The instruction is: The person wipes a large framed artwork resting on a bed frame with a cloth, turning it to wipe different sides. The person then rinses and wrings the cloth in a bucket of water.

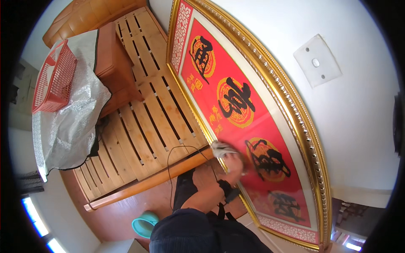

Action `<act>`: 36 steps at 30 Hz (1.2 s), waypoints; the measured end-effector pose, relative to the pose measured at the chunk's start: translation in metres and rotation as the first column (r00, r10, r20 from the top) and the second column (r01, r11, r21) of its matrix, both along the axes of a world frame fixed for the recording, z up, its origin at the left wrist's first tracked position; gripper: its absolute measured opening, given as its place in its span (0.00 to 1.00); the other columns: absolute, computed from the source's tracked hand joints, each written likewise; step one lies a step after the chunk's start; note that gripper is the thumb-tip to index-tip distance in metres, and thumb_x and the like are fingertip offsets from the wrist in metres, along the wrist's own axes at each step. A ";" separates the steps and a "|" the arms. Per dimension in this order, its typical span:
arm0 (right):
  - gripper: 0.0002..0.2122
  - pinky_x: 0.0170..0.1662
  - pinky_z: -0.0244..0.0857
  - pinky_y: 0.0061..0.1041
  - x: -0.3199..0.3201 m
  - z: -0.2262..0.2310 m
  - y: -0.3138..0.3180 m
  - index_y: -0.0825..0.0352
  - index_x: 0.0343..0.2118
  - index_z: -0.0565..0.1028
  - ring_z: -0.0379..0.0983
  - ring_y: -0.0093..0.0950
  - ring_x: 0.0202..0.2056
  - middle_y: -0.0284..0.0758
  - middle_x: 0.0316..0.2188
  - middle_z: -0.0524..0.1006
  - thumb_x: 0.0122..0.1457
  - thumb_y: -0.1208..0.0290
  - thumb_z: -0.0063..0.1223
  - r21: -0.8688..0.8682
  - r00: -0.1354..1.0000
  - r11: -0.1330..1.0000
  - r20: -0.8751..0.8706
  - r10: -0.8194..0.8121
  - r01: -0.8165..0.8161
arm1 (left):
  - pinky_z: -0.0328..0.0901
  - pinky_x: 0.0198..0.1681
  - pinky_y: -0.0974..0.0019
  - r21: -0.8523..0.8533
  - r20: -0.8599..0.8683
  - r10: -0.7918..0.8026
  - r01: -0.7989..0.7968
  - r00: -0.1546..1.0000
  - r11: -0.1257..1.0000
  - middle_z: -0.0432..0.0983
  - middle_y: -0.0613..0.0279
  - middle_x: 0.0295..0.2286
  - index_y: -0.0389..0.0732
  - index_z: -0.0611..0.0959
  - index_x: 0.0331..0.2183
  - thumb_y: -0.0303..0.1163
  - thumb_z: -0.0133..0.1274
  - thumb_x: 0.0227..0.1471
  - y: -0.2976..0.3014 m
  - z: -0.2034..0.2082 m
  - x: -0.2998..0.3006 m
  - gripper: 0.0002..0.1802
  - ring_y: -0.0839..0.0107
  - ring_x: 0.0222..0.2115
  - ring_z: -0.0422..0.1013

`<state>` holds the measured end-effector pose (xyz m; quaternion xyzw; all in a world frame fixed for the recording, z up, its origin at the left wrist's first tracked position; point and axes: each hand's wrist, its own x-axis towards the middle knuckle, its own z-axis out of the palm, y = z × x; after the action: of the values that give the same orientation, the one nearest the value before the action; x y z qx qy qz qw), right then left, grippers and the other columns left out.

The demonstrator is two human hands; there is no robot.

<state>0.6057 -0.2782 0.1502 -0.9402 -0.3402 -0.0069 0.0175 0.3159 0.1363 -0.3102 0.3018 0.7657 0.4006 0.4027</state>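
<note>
My left hand [234,163] presses a crumpled greyish cloth [223,149] against a large framed calligraphy picture [263,122]. The hand is closed around the cloth near the frame's left edge, slightly blurred. Bold black characters on gold roundels cover the red panel, and an ornate gold border surrounds it. A black device [228,190] is strapped to my wrist, with a thin dark cable [169,168] looping beside the forearm. My right hand does not show.
A slatted wooden bed base [147,122] fills the left side. On it stands a brown wooden cabinet [116,69], partly under a silver sheet [80,122] with a pink plastic basket [57,80] on top. A turquoise basin [144,224] sits on the floor. A wall switch [317,61] is at right.
</note>
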 end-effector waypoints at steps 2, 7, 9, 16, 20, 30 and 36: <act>0.15 0.38 0.61 0.33 0.004 0.001 -0.006 0.73 0.41 0.70 0.63 0.33 0.34 0.39 0.32 0.70 0.53 0.71 0.55 0.004 1.000 1.000 -0.001 0.002 -0.002 | 0.52 0.51 0.41 0.302 -0.037 -0.132 0.137 0.991 0.943 0.61 0.34 0.46 0.31 0.71 0.42 0.32 0.48 0.48 0.000 0.065 0.008 0.19 0.38 0.48 0.57; 0.15 0.38 0.62 0.34 -0.001 -0.001 -0.004 0.72 0.41 0.71 0.65 0.34 0.35 0.42 0.33 0.72 0.54 0.69 0.55 0.026 0.996 0.997 0.067 0.064 -0.066 | 0.48 0.57 0.45 0.596 -0.181 -0.074 0.169 0.981 0.785 0.52 0.32 0.53 0.29 0.64 0.51 0.33 0.45 0.52 0.114 0.136 -0.034 0.27 0.38 0.53 0.52; 0.15 0.37 0.62 0.34 -0.008 0.001 -0.004 0.73 0.41 0.71 0.65 0.35 0.33 0.42 0.31 0.72 0.54 0.69 0.55 -0.021 0.998 0.998 0.033 -0.053 0.054 | 0.48 0.57 0.45 0.612 -0.239 0.053 0.109 0.970 0.783 0.52 0.30 0.53 0.29 0.66 0.50 0.33 0.43 0.53 0.167 0.103 -0.058 0.25 0.37 0.53 0.52; 0.17 0.37 0.62 0.36 0.011 -0.008 0.006 0.74 0.40 0.70 0.65 0.35 0.32 0.43 0.31 0.72 0.53 0.68 0.57 -0.121 0.998 0.991 0.027 -0.061 0.064 | 0.49 0.58 0.44 -0.195 -0.213 -0.180 0.138 0.960 0.971 0.56 0.36 0.54 0.36 0.73 0.48 0.46 0.38 0.57 0.164 -0.152 -0.164 0.26 0.38 0.54 0.54; 0.15 0.42 0.61 0.31 0.046 -0.014 -0.026 0.71 0.42 0.69 0.65 0.31 0.36 0.39 0.33 0.70 0.54 0.67 0.54 -0.033 0.998 0.999 -0.053 -0.022 0.020 | 0.51 0.56 0.43 -0.336 -0.204 -0.251 0.173 0.946 0.926 0.49 0.41 0.58 0.45 0.62 0.58 0.53 0.39 0.55 0.066 -0.186 -0.094 0.34 0.39 0.55 0.50; 0.14 0.33 0.50 0.19 0.010 -0.025 -0.004 0.66 0.28 0.62 0.52 0.21 0.29 0.27 0.25 0.57 0.52 0.70 0.59 0.280 0.997 0.960 -0.076 0.009 0.012 | 0.49 0.58 0.47 -0.454 0.661 0.108 0.281 0.743 0.846 0.48 0.36 0.57 0.39 0.65 0.53 0.50 0.41 0.56 -0.138 0.035 0.077 0.30 0.42 0.58 0.49; 0.13 0.33 0.51 0.21 0.013 -0.027 -0.018 0.67 0.29 0.64 0.53 0.22 0.29 0.27 0.24 0.58 0.53 0.67 0.58 0.268 0.998 0.961 -0.007 0.067 -0.062 | 0.40 0.63 0.52 0.455 0.279 -0.337 0.185 0.899 0.871 0.38 0.35 0.61 0.32 0.57 0.58 0.42 0.43 0.58 -0.003 0.161 0.016 0.33 0.38 0.60 0.40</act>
<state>0.6187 -0.2963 0.1236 -0.9176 -0.3664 -0.0448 0.1473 0.3320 0.1330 -0.1491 0.4070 0.5294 0.5428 0.5094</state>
